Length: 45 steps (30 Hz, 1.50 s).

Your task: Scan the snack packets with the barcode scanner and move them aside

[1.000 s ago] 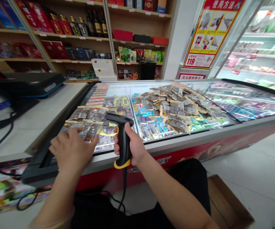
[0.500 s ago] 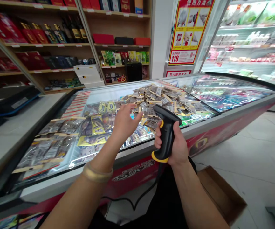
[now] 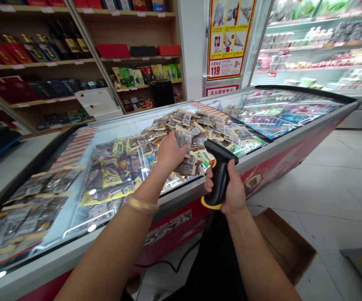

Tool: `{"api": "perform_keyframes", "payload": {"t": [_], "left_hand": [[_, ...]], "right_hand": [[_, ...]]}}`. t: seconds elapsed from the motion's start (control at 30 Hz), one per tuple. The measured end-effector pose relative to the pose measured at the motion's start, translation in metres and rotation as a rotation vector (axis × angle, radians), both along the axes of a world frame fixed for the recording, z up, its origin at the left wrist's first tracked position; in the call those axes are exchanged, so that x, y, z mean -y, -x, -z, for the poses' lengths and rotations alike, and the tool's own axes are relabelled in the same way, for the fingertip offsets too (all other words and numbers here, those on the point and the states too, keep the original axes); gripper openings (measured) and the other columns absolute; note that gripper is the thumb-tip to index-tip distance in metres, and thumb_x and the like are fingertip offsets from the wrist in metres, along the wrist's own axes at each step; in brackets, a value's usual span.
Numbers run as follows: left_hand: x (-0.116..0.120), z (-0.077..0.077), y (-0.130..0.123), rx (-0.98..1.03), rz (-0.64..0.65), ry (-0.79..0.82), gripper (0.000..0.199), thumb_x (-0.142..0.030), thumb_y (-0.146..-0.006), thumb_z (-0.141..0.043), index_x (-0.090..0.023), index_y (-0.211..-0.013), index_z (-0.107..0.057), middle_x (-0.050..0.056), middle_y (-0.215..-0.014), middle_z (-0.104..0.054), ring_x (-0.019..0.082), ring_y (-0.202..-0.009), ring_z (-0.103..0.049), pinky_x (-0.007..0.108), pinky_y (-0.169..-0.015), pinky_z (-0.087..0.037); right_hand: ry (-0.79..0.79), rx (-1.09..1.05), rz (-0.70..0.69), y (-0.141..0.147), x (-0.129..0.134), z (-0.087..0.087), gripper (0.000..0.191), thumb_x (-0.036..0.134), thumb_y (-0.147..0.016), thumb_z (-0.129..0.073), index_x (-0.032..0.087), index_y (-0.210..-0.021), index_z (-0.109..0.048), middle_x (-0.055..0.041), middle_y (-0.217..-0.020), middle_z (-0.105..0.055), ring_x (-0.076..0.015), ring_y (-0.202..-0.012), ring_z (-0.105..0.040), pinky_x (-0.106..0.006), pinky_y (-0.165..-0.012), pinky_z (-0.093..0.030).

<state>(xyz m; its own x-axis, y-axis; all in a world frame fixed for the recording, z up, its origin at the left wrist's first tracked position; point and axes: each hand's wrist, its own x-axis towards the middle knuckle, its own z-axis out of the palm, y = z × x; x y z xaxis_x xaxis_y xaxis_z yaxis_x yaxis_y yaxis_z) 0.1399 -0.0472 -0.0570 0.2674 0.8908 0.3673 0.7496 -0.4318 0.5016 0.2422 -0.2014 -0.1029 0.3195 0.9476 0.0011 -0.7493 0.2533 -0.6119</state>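
Observation:
My left hand (image 3: pixel 171 154), with a gold bangle on its wrist, reaches into a heap of small clear packets (image 3: pixel 196 125) with tan edges on the freezer's glass top. Its fingers close on one packet (image 3: pixel 183 137) at the heap's near side. My right hand (image 3: pixel 232 190) is wrapped round the handle of a black and yellow barcode scanner (image 3: pixel 220 175), held upright in front of the freezer's near edge. The scanner's cable hangs down below. Flatter groups of similar packets (image 3: pixel 30 209) lie on the glass at the left.
The chest freezer (image 3: pixel 181 196) runs across the view, with a grey counter (image 3: pixel 8 163) at its left end. An open cardboard box (image 3: pixel 284 242) stands on the floor at the lower right. Stocked shelves (image 3: pixel 137 60) and a refrigerated display (image 3: pixel 312 54) stand behind.
My left hand has moved forward onto the heap and closed on a packet. The view has turned slightly to the right. My right hand still holds the scanner.

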Motion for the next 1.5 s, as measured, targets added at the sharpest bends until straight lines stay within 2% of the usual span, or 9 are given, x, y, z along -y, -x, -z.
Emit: {"api": "perform_keyframes", "payload": {"t": [0.17, 0.3, 0.5, 0.7, 0.87, 1.0, 1.2, 1.37, 1.5], "left_hand": [[0.001, 0.004, 0.014, 0.404, 0.057, 0.034, 0.021, -0.032, -0.089, -0.052, -0.019, -0.102, -0.062, 0.007, -0.098, -0.069, 0.023, -0.091, -0.064, 0.038, -0.089, -0.051], [0.007, 0.004, 0.041, 0.729, 0.052, 0.184, 0.016, -0.034, -0.090, -0.051, -0.022, -0.098, -0.057, -0.001, -0.078, -0.059, 0.013, -0.058, -0.051, 0.028, -0.058, -0.048], [0.020, 0.003, 0.108, 0.877, -0.024, 0.203, 0.017, -0.033, -0.085, -0.057, -0.021, -0.095, -0.057, -0.001, -0.078, -0.060, 0.010, -0.052, -0.046, 0.022, -0.044, -0.040], [0.026, 0.022, 0.180, 0.852, -0.124, 0.178, 0.024, -0.038, -0.079, -0.062, -0.020, -0.095, -0.059, 0.000, -0.077, -0.064, 0.012, -0.057, -0.053, 0.021, -0.047, -0.043], [0.025, 0.046, 0.219, 0.788, -0.210, 0.152, 0.029, -0.040, -0.076, -0.062, -0.020, -0.096, -0.060, 0.002, -0.083, -0.068, 0.018, -0.079, -0.064, 0.031, -0.076, -0.051], [0.023, 0.055, 0.227, 0.819, -0.280, 0.190, 0.029, -0.039, -0.078, -0.061, -0.018, -0.099, -0.059, 0.000, -0.079, -0.066, 0.018, -0.078, -0.063, 0.032, -0.081, -0.048], [0.024, 0.053, 0.225, 0.838, -0.234, 0.204, 0.026, -0.037, -0.079, -0.061, -0.019, -0.096, -0.059, -0.001, -0.075, -0.062, 0.017, -0.074, -0.060, 0.031, -0.079, -0.045], [0.025, 0.054, 0.226, 0.800, -0.259, 0.200, 0.028, -0.037, -0.080, -0.061, -0.018, -0.100, -0.059, 0.001, -0.084, -0.063, 0.018, -0.085, -0.061, 0.032, -0.085, -0.045], [0.027, 0.057, 0.225, 0.748, -0.199, 0.168, 0.025, -0.034, -0.083, -0.057, -0.018, -0.103, -0.060, 0.005, -0.095, -0.068, 0.021, -0.092, -0.064, 0.036, -0.091, -0.048]], "right_hand": [[-0.020, 0.015, -0.030, 0.000, 0.003, -0.002, 0.049, 0.064, -0.075, -0.073, 0.017, -0.089, -0.065, 0.0023, -0.064, -0.056, -0.0086, -0.047, -0.049, -0.020, -0.043, -0.043], [-0.049, 0.043, -0.066, 0.010, 0.003, -0.006, 0.047, 0.062, -0.077, -0.073, 0.017, -0.089, -0.065, 0.0021, -0.064, -0.056, -0.0085, -0.047, -0.049, -0.020, -0.043, -0.044], [-0.093, 0.153, -0.243, 0.046, -0.007, -0.006, 0.048, 0.062, -0.078, -0.072, 0.016, -0.093, -0.066, 0.0016, -0.067, -0.059, -0.0087, -0.045, -0.052, -0.021, -0.041, -0.045], [-0.046, 0.290, -0.501, 0.092, -0.018, 0.004, 0.049, 0.061, -0.077, -0.075, 0.016, -0.090, -0.065, 0.0020, -0.062, -0.058, -0.0091, -0.043, -0.052, -0.020, -0.038, -0.043], [0.022, 0.382, -0.662, 0.113, -0.021, 0.007, 0.049, 0.061, -0.077, -0.075, 0.015, -0.090, -0.064, 0.0018, -0.064, -0.060, -0.0082, -0.044, -0.054, -0.018, -0.039, -0.045], [0.081, 0.445, -0.675, 0.119, -0.023, 0.002, 0.054, 0.064, -0.072, -0.078, 0.015, -0.088, -0.063, 0.0024, -0.062, -0.059, -0.0083, -0.042, -0.053, -0.018, -0.037, -0.044], [0.159, 0.531, -0.635, 0.122, -0.024, -0.003, 0.063, 0.071, -0.064, -0.079, 0.015, -0.087, -0.061, 0.0038, -0.061, -0.057, -0.0074, -0.042, -0.051, -0.018, -0.036, -0.043], [0.170, 0.544, -0.634, 0.122, -0.023, 0.000, 0.063, 0.071, -0.064, -0.079, 0.015, -0.089, -0.061, 0.0037, -0.062, -0.057, -0.0080, -0.043, -0.052, -0.019, -0.037, -0.043], [0.173, 0.515, -0.598, 0.122, -0.022, 0.000, 0.064, 0.071, -0.064, -0.079, 0.016, -0.091, -0.062, 0.0040, -0.062, -0.057, -0.0077, -0.042, -0.051, -0.019, -0.038, -0.043]]}}
